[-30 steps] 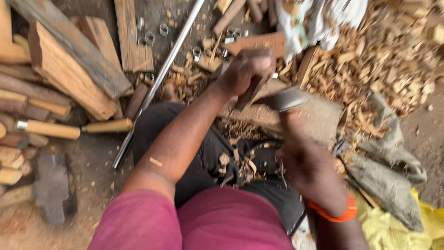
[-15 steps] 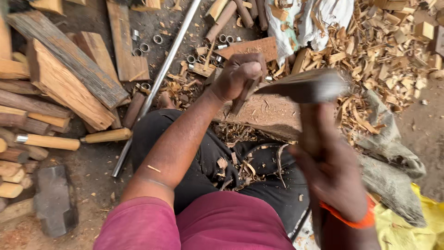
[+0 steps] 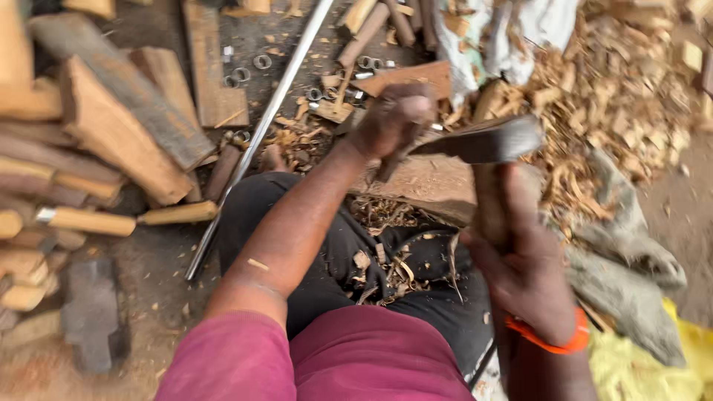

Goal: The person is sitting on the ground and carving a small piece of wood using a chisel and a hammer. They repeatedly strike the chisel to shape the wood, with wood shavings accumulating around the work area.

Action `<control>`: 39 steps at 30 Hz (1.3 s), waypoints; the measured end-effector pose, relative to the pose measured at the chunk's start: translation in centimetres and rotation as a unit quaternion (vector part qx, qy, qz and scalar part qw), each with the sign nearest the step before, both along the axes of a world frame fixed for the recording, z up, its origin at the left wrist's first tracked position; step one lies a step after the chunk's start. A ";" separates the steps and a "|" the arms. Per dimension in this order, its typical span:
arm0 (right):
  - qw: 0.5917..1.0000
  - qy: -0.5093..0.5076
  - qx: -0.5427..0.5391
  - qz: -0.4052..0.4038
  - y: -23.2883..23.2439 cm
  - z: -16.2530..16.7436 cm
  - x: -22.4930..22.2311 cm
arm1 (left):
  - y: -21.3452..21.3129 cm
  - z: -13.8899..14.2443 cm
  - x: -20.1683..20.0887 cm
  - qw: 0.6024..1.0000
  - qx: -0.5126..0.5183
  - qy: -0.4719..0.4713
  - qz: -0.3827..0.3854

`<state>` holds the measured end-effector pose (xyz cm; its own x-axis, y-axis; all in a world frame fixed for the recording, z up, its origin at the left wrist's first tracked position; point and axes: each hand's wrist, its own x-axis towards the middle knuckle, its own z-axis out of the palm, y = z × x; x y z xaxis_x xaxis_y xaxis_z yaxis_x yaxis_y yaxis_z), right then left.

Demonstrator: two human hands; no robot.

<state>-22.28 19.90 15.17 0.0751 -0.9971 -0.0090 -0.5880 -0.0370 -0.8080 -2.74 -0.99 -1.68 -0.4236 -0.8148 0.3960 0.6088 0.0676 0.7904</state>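
There are no labels, signs or screens here, only soft sacks: a grey sack (image 3: 624, 260) at the right and a yellow bag (image 3: 668, 364) in the lower right corner.

Your left hand (image 3: 394, 119) sits on a wood piece over the chopping block (image 3: 438, 186), just beyond your lap. Your right hand (image 3: 520, 260) holds the hatchet (image 3: 483, 141) right of it. Far right lie wood chips (image 3: 609, 89). A metal rod (image 3: 260, 134) runs left of your arm, with stacked wood billets (image 3: 111, 141) farther left.
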 end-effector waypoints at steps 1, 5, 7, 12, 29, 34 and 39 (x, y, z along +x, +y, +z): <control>0.992 0.108 -0.043 -0.052 1.3 0.7 -2.1 | 0.1 0.1 -0.3 1.000 -0.022 -0.004 0.015; 0.973 -0.149 -0.104 -0.143 4.4 3.5 -4.1 | 0.9 0.6 0.6 0.999 -0.025 -0.023 0.034; 0.975 -0.163 -0.104 -0.109 3.2 4.3 -2.3 | 1.1 0.9 0.9 0.999 -0.009 -0.032 0.012; 0.982 0.064 -0.029 0.175 -2.8 -0.7 4.3 | 0.0 0.2 0.9 0.996 -0.031 -0.025 0.082; 0.994 0.013 -0.010 0.109 -1.6 -2.2 3.5 | -0.5 -0.9 0.1 0.994 -0.049 -0.022 0.091; 0.975 0.080 -0.071 0.194 0.8 -2.1 0.6 | -0.2 -0.3 1.1 0.997 -0.010 -0.032 0.073; 0.998 -0.045 0.016 0.037 1.5 2.6 2.8 | 0.3 -0.3 1.2 0.997 -0.009 -0.042 0.061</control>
<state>-19.51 21.41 17.78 0.1511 -0.9880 -0.0303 -0.5103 -0.0517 -0.8584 -1.51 -0.72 -1.95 -0.3538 -0.8551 0.3789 0.5273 0.1523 0.8359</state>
